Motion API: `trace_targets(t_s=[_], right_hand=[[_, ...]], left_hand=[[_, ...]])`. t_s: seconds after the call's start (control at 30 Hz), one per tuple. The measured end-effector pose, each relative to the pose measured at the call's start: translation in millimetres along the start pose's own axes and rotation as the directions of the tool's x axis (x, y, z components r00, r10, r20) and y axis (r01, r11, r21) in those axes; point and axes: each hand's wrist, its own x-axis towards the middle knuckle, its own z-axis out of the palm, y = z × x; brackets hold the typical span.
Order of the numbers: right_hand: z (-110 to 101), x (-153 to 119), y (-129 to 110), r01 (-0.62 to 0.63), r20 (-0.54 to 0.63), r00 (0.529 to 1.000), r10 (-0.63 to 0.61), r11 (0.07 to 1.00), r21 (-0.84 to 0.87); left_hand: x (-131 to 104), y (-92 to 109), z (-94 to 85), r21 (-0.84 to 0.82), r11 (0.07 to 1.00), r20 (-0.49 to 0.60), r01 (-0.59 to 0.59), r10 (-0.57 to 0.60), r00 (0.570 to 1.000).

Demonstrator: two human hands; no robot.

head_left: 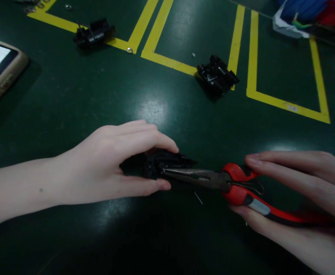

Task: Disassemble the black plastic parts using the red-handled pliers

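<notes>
- A small black part [170,158] sits at the desk [93,97], on the wearer's side of the yellow tape [170,63]; whether it touches the surface cannot be told.
- The left hand [107,164] has its grip pinched around the part, thumb opposite fingers.
- Needle-nose pliers [210,178], their tips meeting the part, are grasped by red handles in the right hand [313,185].
- A thin metal pin [198,198] lies just beside the pliers.
- Two similar black pieces [217,76] rest farther off, across tape.
- A phone [5,74] lies toward the desk's left edge.
</notes>
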Motion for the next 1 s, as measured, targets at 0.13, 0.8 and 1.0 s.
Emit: trace_targets(t_s=[0.13,0.8,1.0], right_hand=[[4.8,0.7,-4.4,-0.157,-0.013,0.987,0.159,0.984,0.08],[18.3,5.5,6.8,-0.231,-0.141,0.943,0.302,0.898,0.374],[19.1,2.2,-1.2,-0.257,-0.174,0.934,0.312,0.925,0.279]], left_hand=[[0.1,0.9,-1.3,-0.053,0.998,0.005,0.037,-0.037,0.999],[0.5,-0.3,-2.4,-0.158,0.98,-0.059,0.122,-0.133,0.989],[-0.1,-2.4,-1.5,-0.156,0.98,-0.057,0.121,-0.131,0.99]])
